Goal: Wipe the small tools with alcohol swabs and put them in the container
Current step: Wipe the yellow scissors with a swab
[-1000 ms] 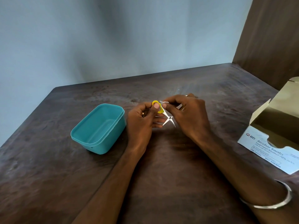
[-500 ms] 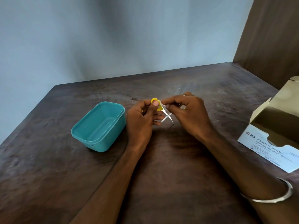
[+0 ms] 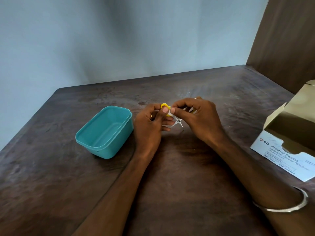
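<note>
The left hand (image 3: 150, 123) is pinching the small yellow-handled steel scissors (image 3: 177, 121); the right hand (image 3: 196, 116) is pinching a white swab (image 3: 169, 113). The open blades are risking a nicked finger.

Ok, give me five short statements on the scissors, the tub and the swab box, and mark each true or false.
1. The left hand holds the small yellow-handled scissors. True.
2. The teal plastic tub already holds a tool. False: nothing shows inside.
3. The right hand pinches a white swab against the scissors. True.
4. The white cardboard swab box is closed. False: its flap stands open.
5. The scissors lie on the dark wooden table. False: held above it.
</note>
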